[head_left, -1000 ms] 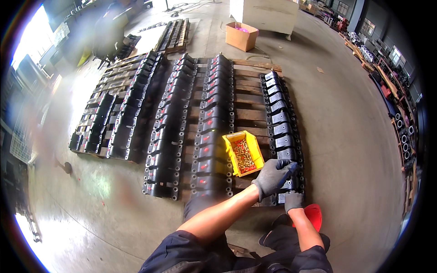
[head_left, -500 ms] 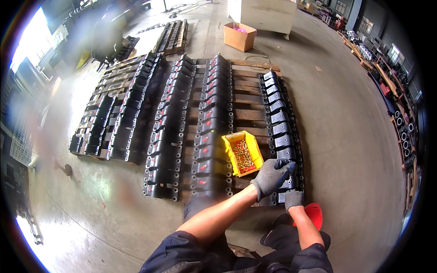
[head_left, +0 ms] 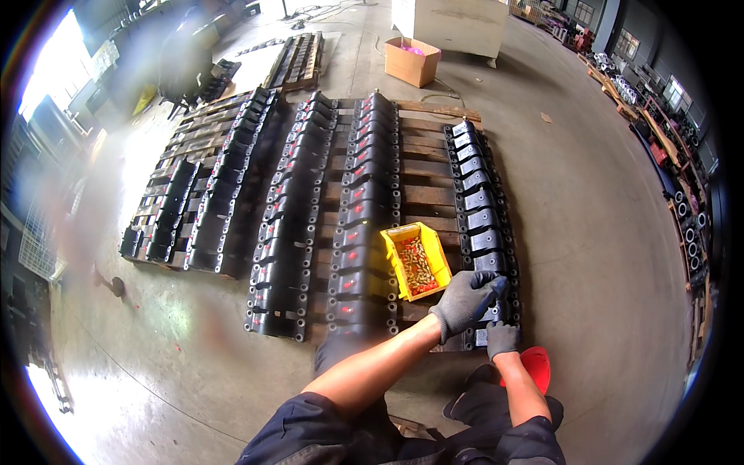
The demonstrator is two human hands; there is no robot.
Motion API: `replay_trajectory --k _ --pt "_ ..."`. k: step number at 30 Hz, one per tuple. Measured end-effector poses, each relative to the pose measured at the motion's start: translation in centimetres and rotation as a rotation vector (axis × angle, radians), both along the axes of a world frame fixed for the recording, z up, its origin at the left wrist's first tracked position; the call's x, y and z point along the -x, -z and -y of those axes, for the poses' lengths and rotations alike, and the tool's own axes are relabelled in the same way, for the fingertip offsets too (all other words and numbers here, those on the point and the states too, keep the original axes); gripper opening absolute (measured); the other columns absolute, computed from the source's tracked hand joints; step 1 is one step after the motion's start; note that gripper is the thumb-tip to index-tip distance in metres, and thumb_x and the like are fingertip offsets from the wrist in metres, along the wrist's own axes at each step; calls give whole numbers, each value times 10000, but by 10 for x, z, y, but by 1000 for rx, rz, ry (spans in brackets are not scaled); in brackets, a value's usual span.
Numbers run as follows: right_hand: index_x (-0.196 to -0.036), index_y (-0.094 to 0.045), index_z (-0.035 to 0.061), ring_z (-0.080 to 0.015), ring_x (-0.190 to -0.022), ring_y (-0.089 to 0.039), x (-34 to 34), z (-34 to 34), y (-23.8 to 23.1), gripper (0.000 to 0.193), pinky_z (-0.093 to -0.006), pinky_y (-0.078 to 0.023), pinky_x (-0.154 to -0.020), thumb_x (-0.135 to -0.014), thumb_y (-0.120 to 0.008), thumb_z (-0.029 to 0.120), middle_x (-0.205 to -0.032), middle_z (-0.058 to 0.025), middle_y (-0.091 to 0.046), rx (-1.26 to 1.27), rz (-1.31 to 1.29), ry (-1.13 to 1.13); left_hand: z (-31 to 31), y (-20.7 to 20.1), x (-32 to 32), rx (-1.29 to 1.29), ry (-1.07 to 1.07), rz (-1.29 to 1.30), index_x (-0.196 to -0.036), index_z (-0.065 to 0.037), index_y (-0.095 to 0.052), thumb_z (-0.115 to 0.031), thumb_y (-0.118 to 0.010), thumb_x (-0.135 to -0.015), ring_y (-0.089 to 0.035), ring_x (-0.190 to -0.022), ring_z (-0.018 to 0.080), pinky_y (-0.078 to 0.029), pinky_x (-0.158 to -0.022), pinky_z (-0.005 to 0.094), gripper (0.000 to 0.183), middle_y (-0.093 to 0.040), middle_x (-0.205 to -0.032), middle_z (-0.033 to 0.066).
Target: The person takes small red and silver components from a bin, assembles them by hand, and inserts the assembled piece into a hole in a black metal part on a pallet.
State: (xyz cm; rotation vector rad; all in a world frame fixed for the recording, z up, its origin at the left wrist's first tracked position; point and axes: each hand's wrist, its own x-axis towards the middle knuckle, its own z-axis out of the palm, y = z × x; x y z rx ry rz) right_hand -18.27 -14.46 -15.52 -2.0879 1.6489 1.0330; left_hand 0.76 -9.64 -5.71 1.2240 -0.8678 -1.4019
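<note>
My left hand, in a grey glove with dark fingertips, is closed above the near part of the right-hand row of black ribbed metal parts. Its fingers are pinched together, and anything small between them cannot be made out. At the near end of that row, my right hand is also gloved, its fingers curled in against the last part; what they grip is hidden. Just left of my left hand, a yellow plastic bin tilts on the pallet, holding many small brass-coloured and red pieces.
Longer rows of black parts, some with red plugs, lie leftward on wooden pallets. A red rounded object is by my right forearm. Beyond the pallet stand a cardboard box and a pale cabinet. Racks of parts line the right wall.
The view has shifted slightly. Both hands stay by the near end of the right row; the right hand's fingers have moved a little, and the left remains pinched.
</note>
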Motion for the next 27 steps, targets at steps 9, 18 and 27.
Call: replay_trajectory --k 9,18,27 --pt "-1501 -295 179 -338 -1389 -335 14 -6 6 528 -467 -292 -1142 -1001 -444 261 -1542 -155 -319 248 187 -130 3 -3 3 -13 19 40 -1083 0 -719 -315 -640 -995 -600 -778 49 -509 -676 239 337 -705 -883 17" --pt "-1614 -143 197 -299 -1529 -167 36 2 45 663 -408 -198 -1236 -1016 -425 234 -1662 -120 -173 382 480 46 2 -17 7 36 5 40 -1072 -1 -726 -317 -629 -991 -563 -744 59 -488 -646 251 340 -667 -820 7" --pt "-1591 -247 177 -309 -1503 -231 60 15 87 686 -432 -214 -1228 -982 -536 305 -1629 -129 -256 595 661 14 4 -13 8 6 24 74 -1081 1 -725 -331 -626 -993 -583 -759 66 -505 -664 256 357 -679 -835 14"
